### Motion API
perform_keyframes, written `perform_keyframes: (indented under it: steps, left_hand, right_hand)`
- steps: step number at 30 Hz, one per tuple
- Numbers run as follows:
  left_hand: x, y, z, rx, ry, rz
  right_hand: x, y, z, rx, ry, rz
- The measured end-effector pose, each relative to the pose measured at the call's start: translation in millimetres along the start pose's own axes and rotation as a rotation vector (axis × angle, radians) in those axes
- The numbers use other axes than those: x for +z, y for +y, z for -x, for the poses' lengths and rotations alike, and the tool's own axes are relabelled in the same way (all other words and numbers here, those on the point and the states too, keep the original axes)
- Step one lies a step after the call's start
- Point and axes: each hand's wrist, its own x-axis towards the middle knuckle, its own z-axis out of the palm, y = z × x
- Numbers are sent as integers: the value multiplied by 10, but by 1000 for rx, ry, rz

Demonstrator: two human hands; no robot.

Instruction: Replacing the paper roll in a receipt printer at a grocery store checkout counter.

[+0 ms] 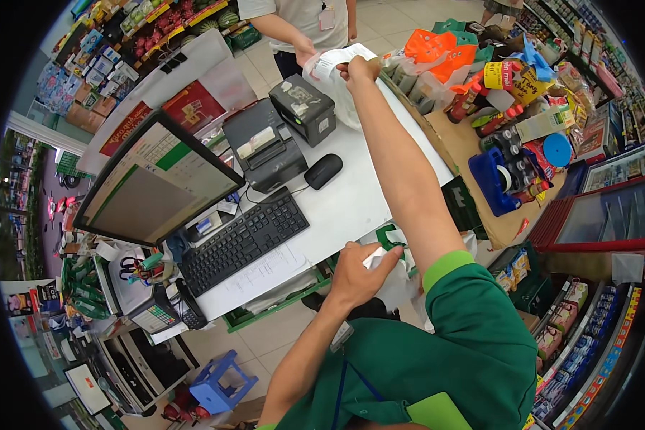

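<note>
My right hand stretches across the white counter with fingers closed on the top of a white plastic bag. From the far side, the hand of a person in a light shirt also touches the bag's top. Whatever is inside the bag cannot be made out. My left hand is nearer my body, above the counter's front edge. Its fingers are curled, and a small white piece, perhaps folded paper, shows between thumb and fingers.
On the counter stand a monitor, keyboard, mouse and two black printers. Bottles, cans and orange bags crowd the right side. A blue stool stands on the floor at lower left.
</note>
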Motion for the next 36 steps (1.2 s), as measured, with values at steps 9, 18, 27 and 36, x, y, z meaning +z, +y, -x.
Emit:
perform_keyframes:
  steps: [9,18,27,36]
  left_hand:
    - [-27,-309,-103,-40,138,541]
    - [-616,-879,17,-16,704,720]
    - [-50,-1149,362,122,341,-816]
    - [1102,-1097,812,-19,-222,-150]
  right_hand:
    - [43,6,-47,-32,-146,90]
    - [-1373,362,2140,-127,-1032,496]
    - [-2254,1259,3447,751,-258,-75]
    - [-4235,1339,2867,387,329,122]
